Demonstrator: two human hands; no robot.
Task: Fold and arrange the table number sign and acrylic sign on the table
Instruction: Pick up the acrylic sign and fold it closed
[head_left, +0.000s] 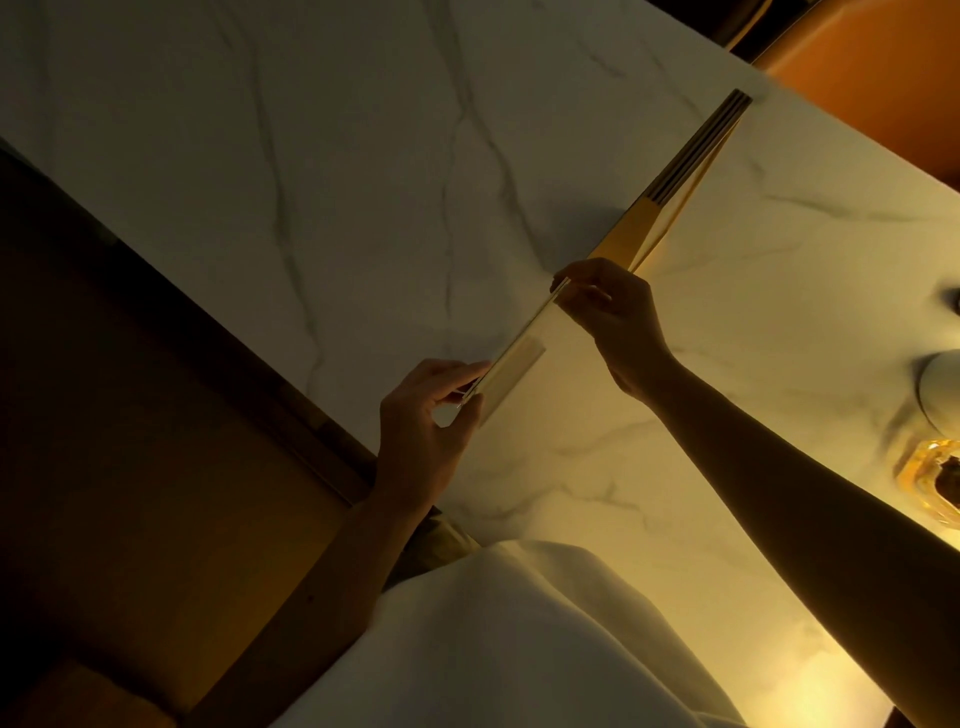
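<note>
1. The acrylic sign (511, 349), seen edge-on, stands over the marble table (311, 156), its line running toward one o'clock.
2. Left hand (426, 431) pinches its near corner; right hand (608, 312) pinches the far end.
3. Likely stiff, slick, scratch-prone (dim light): hold by edges.

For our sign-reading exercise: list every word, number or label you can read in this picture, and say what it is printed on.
None can be read.
The clear acrylic sign, held edge-on between the left hand and right hand, shows no face.
The folded table number sign stands edge-on too; its number is hidden.
The marble table bears only veins.
</note>
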